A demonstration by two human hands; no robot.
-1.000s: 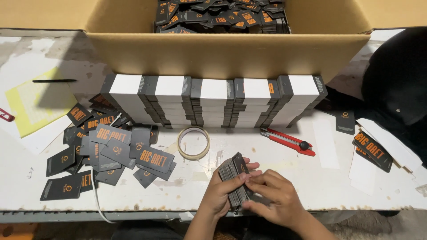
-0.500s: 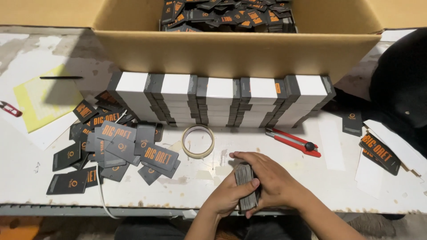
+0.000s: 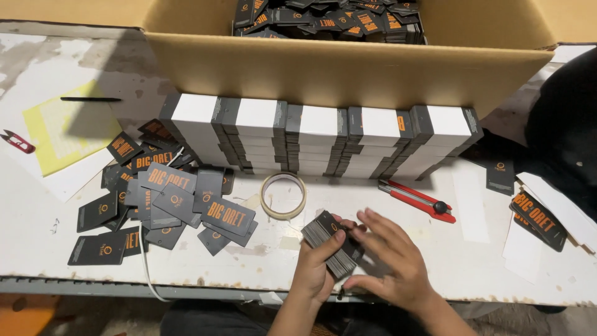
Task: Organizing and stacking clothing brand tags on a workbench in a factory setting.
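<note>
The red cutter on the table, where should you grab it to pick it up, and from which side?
Probably grab the red cutter around the middle of its long, thin handle, coming straight down from above. It lies flat on the white table, slanted, with bare table along both long edges, so fingers can pinch across its narrow width. Stay off the upper-left tip, where the blade likely comes out.

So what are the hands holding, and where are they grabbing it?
The left hand grips a stack of dark tags around its lower end, thumb across the front. The right hand touches the stack's side with spread fingers.
</note>
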